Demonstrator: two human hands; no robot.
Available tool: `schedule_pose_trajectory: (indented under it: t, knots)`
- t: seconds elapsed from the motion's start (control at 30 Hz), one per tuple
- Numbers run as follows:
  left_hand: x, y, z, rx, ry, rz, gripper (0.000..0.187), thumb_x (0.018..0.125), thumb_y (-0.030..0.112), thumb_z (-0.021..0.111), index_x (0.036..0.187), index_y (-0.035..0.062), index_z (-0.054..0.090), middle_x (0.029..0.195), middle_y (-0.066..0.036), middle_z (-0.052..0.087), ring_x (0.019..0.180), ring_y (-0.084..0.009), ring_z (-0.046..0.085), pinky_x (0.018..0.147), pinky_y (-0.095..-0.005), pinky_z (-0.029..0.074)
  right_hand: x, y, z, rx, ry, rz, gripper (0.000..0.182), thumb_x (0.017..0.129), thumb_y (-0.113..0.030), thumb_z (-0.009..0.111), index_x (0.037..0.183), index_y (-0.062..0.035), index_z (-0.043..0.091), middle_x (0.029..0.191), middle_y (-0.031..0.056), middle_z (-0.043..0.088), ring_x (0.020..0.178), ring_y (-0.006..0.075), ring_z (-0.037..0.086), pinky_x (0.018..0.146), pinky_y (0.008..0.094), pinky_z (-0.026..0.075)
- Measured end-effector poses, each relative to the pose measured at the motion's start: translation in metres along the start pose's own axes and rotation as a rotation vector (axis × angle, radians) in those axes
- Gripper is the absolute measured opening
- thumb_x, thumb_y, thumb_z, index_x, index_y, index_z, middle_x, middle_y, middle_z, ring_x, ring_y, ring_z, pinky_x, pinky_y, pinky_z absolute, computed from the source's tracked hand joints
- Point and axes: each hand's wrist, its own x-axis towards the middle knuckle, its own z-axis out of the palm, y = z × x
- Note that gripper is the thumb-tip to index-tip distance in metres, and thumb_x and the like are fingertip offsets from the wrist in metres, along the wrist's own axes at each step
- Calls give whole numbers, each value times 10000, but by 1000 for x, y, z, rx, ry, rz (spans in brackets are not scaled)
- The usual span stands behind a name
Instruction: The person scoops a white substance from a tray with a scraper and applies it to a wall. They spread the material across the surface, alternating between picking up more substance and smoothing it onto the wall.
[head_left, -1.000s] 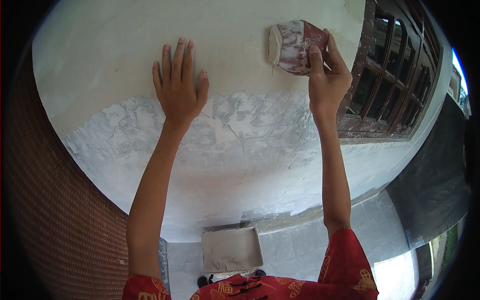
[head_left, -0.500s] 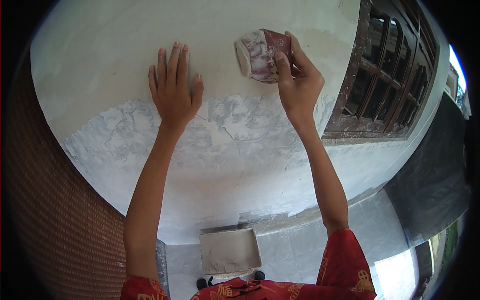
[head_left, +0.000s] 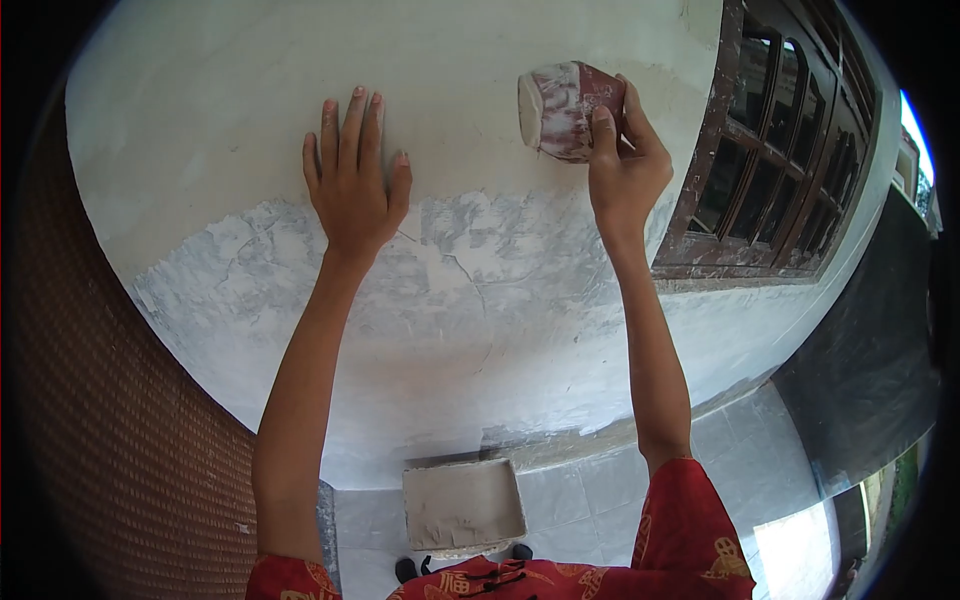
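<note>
My left hand (head_left: 355,190) lies flat against the wall (head_left: 230,120) with its fingers spread, holding nothing. To the right of it, my right hand (head_left: 628,165) grips a dark red, white-smeared scraper (head_left: 572,110) between thumb and fingers. The scraper's left edge carries a pale paste and is at the wall's surface. Below both hands runs a rough grey-white patch (head_left: 440,250) with thin cracks.
A dark wooden window frame (head_left: 735,262) with panes is just right of my right hand. Below, a tray (head_left: 463,505) of pale paste stands on grey floor tiles (head_left: 560,495) by my feet. A woven brown panel (head_left: 130,430) lines the left.
My right hand has moved right along the wall with the scraper, closer to the window. The scraper's tilt has changed. My left hand remains flat on the wall.
</note>
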Motion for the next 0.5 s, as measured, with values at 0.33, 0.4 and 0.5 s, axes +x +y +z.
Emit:
schedule_pose_trajectory:
  t: [0.33, 0.4, 0.5]
  knots:
    - [-1, -2, 2, 3, 5, 10, 563, 960, 341, 450, 1475, 115, 438, 1539, -65, 404, 1455, -312, 305, 1162, -529, 185, -21, 3, -12, 0, -195, -9, 384, 935, -81, 655, 1316, -51, 621, 1076, 204, 720, 829, 141, 690, 735, 301, 572]
    - [0, 0, 1, 4, -2, 9, 559, 963, 339, 446, 1475, 115, 438, 1539, -65, 405, 1455, -312, 303, 1162, -529, 185, -11, 24, -20, -1, -81, 30, 385, 939, -75, 645, 1321, -37, 610, 1071, 207, 719, 833, 155, 706, 722, 293, 579]
    - [0, -2, 0, 10, -4, 2, 555, 966, 337, 442, 1474, 114, 439, 1538, -65, 407, 1456, -313, 302, 1162, -529, 184, 13, 28, -43, 38, 67, 70, 387, 947, -62, 626, 1331, -32, 592, 1122, 187, 707, 967, 185, 697, 768, 304, 598]
